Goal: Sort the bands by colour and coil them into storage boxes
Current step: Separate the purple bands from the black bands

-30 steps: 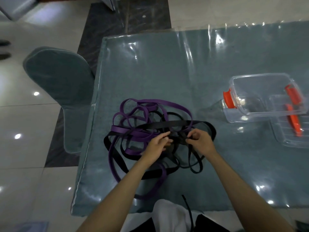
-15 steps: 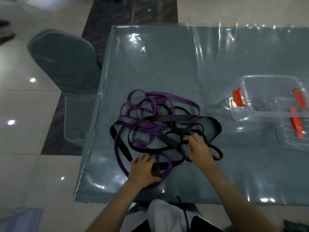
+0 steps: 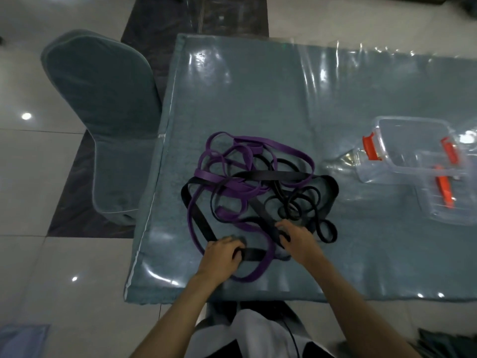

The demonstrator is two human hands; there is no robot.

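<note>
A tangle of purple bands (image 3: 232, 189) and black bands (image 3: 273, 174) lies on the table near its front left. My left hand (image 3: 222, 257) grips a wide black band at the pile's front edge, fingers curled over it. Just to the right, my right hand (image 3: 296, 240) grips another stretch of wide black band, with a purple loop (image 3: 254, 273) running under and between both hands. Two clear storage boxes with orange latches stand at the right: one farther back (image 3: 410, 148), one nearer (image 3: 454, 200).
The table (image 3: 258, 99) has a grey-green cloth under shiny clear plastic. A chair with a matching cover (image 3: 103, 112) stands at the table's left side. The table's front edge is right below my hands.
Both hands came back from the middle of the tangle to its front edge. The left hand closed on the wide black band and the right hand shifted onto the black band beside it.
</note>
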